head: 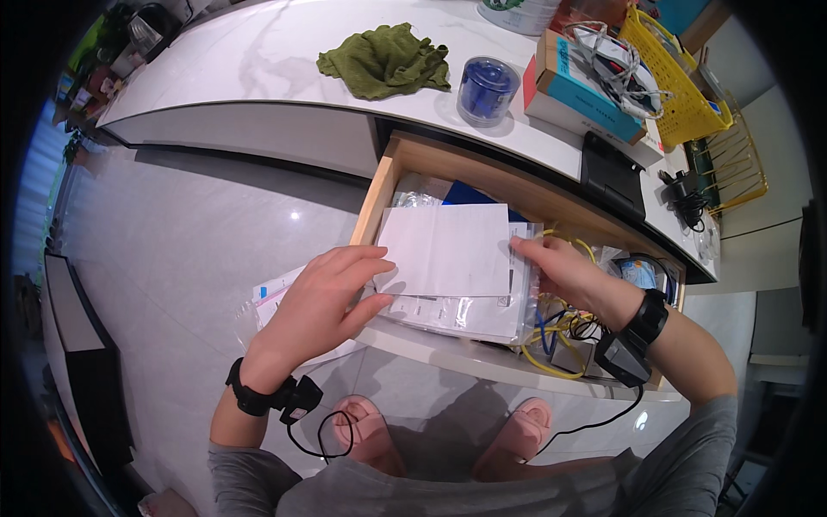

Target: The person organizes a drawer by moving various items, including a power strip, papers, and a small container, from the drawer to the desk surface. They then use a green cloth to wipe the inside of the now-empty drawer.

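A pulled-out wooden drawer (371, 194) lies before me, filled with papers and cables. On top of its left part is a blank white sheet of paper (446, 249), over a clear plastic bag (465, 316) of printed papers. My left hand (326, 300) is at the sheet's left edge, thumb and fingers apart; whether the fingertips touch it is hard to tell. At the bag's right edge, my right hand (559, 265) has its thumb on top and its other fingers partly hidden, pinching the edge. Yellow cables (555, 362) lie beneath that hand.
More papers (278, 291) stick out left of the drawer, partly behind my left arm. Above, the white countertop (271, 71) bears a green cloth (391, 61), a clear-lidded blue jar (488, 90), boxes (588, 97) and a yellow basket (678, 97). Wires hang from both wrist devices.
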`<state>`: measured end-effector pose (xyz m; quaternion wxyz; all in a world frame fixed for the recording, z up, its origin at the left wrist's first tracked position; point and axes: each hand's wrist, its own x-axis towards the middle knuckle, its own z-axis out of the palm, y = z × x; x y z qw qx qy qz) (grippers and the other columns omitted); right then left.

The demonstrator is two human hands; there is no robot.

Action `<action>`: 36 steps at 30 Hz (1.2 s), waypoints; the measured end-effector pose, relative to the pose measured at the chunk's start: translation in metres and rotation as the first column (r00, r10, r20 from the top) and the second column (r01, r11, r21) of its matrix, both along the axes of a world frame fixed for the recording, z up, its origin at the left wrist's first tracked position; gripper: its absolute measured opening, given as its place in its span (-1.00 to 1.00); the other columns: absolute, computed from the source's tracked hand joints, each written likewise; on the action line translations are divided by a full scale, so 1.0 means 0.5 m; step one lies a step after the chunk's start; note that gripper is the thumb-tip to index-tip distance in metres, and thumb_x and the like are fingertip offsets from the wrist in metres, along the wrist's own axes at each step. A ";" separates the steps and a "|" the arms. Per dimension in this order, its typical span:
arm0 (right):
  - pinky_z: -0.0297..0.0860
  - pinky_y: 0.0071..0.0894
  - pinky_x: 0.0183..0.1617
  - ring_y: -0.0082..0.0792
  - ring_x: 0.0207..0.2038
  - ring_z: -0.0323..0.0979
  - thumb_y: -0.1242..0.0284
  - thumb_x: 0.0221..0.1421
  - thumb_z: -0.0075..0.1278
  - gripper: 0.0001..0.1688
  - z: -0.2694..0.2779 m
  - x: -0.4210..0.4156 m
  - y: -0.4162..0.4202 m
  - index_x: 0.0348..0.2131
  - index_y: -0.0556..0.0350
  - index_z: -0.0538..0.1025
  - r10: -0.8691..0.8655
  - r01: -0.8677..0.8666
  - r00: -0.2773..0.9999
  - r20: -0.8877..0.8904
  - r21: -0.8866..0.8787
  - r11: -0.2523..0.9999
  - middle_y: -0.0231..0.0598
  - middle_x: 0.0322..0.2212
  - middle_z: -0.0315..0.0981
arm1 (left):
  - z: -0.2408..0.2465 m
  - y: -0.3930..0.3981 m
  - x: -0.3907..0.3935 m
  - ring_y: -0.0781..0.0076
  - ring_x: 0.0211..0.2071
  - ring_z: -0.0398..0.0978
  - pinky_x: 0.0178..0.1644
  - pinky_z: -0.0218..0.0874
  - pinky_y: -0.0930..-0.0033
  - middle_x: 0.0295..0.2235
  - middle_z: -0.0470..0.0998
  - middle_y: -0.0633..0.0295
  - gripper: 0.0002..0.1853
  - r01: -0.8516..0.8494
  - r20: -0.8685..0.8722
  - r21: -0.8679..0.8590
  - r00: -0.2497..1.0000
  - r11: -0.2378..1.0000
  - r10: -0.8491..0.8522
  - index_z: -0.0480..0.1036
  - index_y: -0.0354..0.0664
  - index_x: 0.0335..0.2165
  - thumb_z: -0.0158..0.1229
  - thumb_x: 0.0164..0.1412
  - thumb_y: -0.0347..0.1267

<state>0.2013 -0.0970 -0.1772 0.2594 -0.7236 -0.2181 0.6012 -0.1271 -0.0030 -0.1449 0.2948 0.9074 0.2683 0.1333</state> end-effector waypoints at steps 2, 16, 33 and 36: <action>0.43 -0.42 -0.48 -0.40 -0.43 0.53 0.01 0.20 0.12 -0.20 -0.002 -0.006 0.003 0.04 0.44 0.39 0.099 -0.099 0.993 0.071 -0.010 0.995 -0.07 -0.28 0.52 | 0.000 -0.003 0.004 0.05 0.07 0.45 0.15 0.29 0.14 0.06 0.52 0.10 -0.62 -0.025 0.008 -0.036 1.000 0.999 0.025 0.49 -0.18 -0.02 0.28 0.19 -0.37; 0.47 -0.40 -0.26 -0.43 -0.32 0.54 0.41 0.16 0.10 -0.53 0.007 -0.004 0.000 0.02 0.28 0.44 0.253 -0.392 0.881 0.399 0.317 0.864 -0.19 -0.31 0.55 | -0.016 -0.003 0.004 0.03 0.14 0.41 0.21 0.25 0.15 0.12 0.44 -0.02 -0.43 -0.097 0.136 -0.011 0.986 0.995 0.097 0.37 -0.20 0.14 0.29 0.18 -0.32; 0.41 -0.32 0.04 -0.28 -0.01 0.46 0.39 0.15 0.25 -0.05 0.219 -0.223 0.001 0.34 0.19 0.09 0.455 -0.589 0.807 0.376 0.458 0.666 0.02 0.12 0.34 | -0.001 -0.028 -0.305 0.48 0.04 0.47 0.15 0.28 0.38 0.06 0.50 0.16 -0.51 -0.359 0.390 -0.711 0.515 0.605 0.763 0.22 -0.33 0.20 0.10 0.37 -0.43; 0.41 -0.22 0.10 -0.13 0.03 0.47 0.41 0.14 0.22 -0.14 0.167 -0.206 0.011 0.30 0.21 0.17 0.420 -0.718 0.693 0.586 0.503 0.482 0.01 0.13 0.36 | -0.123 -0.037 -0.449 0.43 0.04 0.48 0.16 0.29 0.33 0.09 0.49 0.12 -0.50 -0.467 0.268 -0.775 0.367 0.426 0.890 0.20 -0.32 0.22 0.08 0.40 -0.39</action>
